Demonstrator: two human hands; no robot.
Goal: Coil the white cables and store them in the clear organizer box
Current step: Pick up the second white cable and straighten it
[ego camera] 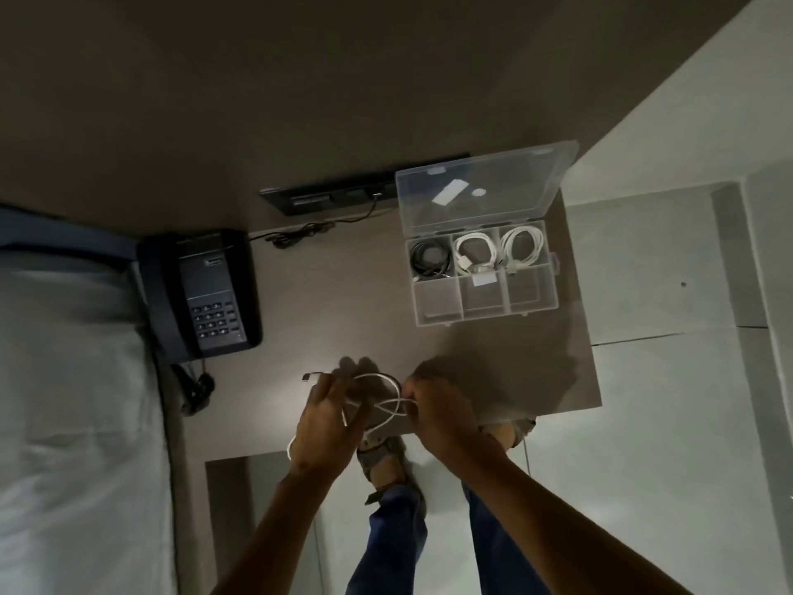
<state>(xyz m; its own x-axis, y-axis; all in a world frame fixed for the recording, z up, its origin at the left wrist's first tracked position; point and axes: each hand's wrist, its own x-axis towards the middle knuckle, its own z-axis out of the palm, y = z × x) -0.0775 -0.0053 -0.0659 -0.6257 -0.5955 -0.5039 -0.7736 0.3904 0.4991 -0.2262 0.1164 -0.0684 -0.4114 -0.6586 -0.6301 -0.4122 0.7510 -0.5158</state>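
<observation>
Head view | white cable (377, 405) at lower centre, over desk edge, half-looped | left hand (326, 423) fingers curled round loops, right hand (437, 414) pinching strand | judged light, limp, springy: hold at crossing | organizer box (485, 313) open, upper right.

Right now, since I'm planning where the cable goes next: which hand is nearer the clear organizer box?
Right. The right hand is below the clear organizer box, slightly to its left; the left hand is farther left, nearer the telephone.
</observation>
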